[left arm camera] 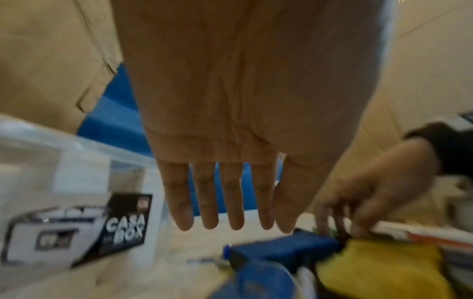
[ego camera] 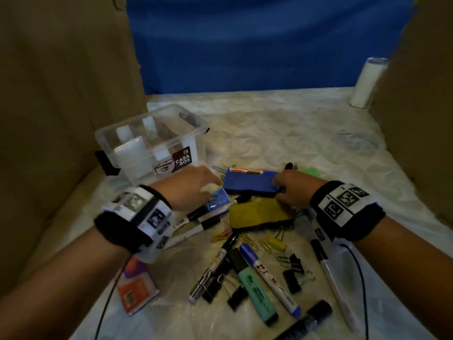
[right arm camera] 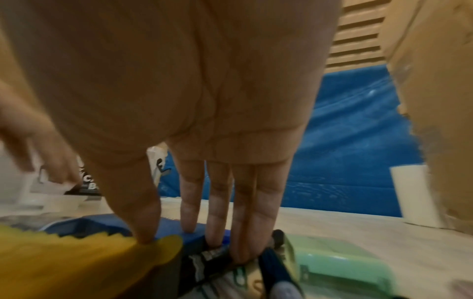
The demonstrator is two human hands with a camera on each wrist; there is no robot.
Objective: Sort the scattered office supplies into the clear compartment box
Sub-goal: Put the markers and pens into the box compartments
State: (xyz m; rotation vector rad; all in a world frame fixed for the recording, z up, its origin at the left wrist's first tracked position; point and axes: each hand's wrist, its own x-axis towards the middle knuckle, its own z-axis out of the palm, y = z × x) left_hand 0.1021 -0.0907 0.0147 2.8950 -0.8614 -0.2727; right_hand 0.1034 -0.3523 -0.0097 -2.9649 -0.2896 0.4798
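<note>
Blue eraser [ego camera: 250, 184], felt-backed, amid scattered pens.
My right hand [ego camera: 297, 190] pinches its 3 o'clock end (left hand [ego camera: 188, 186] flat, fingers straight).

I log a clear box [ego camera: 149, 141] with a black-and-white label, a blue eraser [ego camera: 250, 184], a yellow eraser [ego camera: 259, 213], a mint-green highlighter [ego camera: 256, 289] capped black, a white marker [ego camera: 269, 268] capped blue, black binder clips [ego camera: 291, 280], an orange-and-purple packet [ego camera: 136, 288], and a blue backdrop [ego camera: 257, 42].
</note>
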